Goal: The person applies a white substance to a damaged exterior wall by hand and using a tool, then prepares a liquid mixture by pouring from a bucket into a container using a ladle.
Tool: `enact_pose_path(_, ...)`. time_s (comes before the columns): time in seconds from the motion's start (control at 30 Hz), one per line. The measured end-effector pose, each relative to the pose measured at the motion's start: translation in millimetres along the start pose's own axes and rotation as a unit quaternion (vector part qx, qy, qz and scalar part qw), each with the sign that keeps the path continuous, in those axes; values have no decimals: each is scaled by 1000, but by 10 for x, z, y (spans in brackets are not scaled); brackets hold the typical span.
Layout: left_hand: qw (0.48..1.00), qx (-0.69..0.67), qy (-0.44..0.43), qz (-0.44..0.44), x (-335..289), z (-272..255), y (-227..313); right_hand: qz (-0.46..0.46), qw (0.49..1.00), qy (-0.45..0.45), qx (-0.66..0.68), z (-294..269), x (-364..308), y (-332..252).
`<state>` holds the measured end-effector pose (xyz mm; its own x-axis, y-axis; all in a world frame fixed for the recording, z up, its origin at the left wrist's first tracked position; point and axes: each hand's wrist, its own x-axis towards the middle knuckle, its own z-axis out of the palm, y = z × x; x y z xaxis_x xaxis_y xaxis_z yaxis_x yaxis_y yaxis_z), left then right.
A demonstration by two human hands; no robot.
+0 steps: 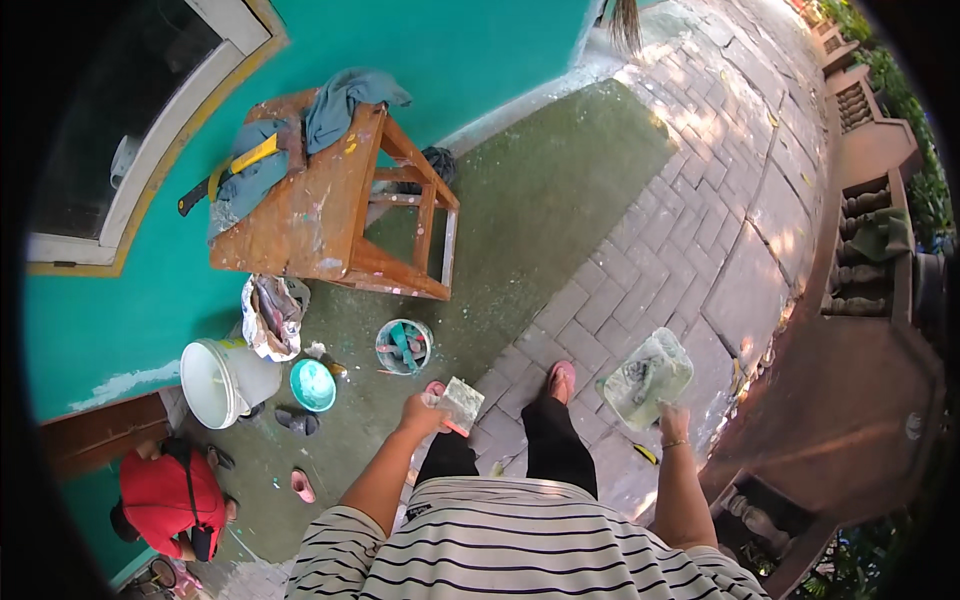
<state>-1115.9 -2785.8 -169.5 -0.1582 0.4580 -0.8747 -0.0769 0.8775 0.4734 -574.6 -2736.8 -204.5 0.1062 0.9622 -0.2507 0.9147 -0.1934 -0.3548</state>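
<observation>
My left hand (423,413) is closed round a flat, square putty scraper (463,402), smeared whitish grey with a red lower edge. Out to the right, my right hand (674,418) grips the near edge of a pale green plastic tray (669,350). Grey-white paste (640,376) is spread inside that tray. The two hands are well apart, with my legs between them. Nearest my left hand on the floor stands a small bucket (404,348) holding tools, one of them with a teal handle.
A wooden table (300,225) against the teal wall bears cloths and a yellow-handled hammer (255,155). On the floor are a white bucket (215,380), a bowl of turquoise paint (313,385) and a loose pink sandal (303,486). A person in red (172,495) crouches lower left. A balustrade (865,250) runs along the right.
</observation>
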Motion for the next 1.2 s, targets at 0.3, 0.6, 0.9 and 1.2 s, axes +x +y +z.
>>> enact_pose_path(0.3,999,-40,9,-34,831,58,-268,114,949,-123,267,1228,687,-983)
enact_pose_path(0.6,995,91,-8,44,3183,668,-516,34,985,-138,93,3007,2023,-763)
enact_pose_path(0.9,898,432,-13,78,4513,408,-461,24,954,-208,213,3929,2812,-694)
enact_pose_path(1.2,804,581,48,118,3865,46,99,-86,964,-240,79,4029,3429,-951)
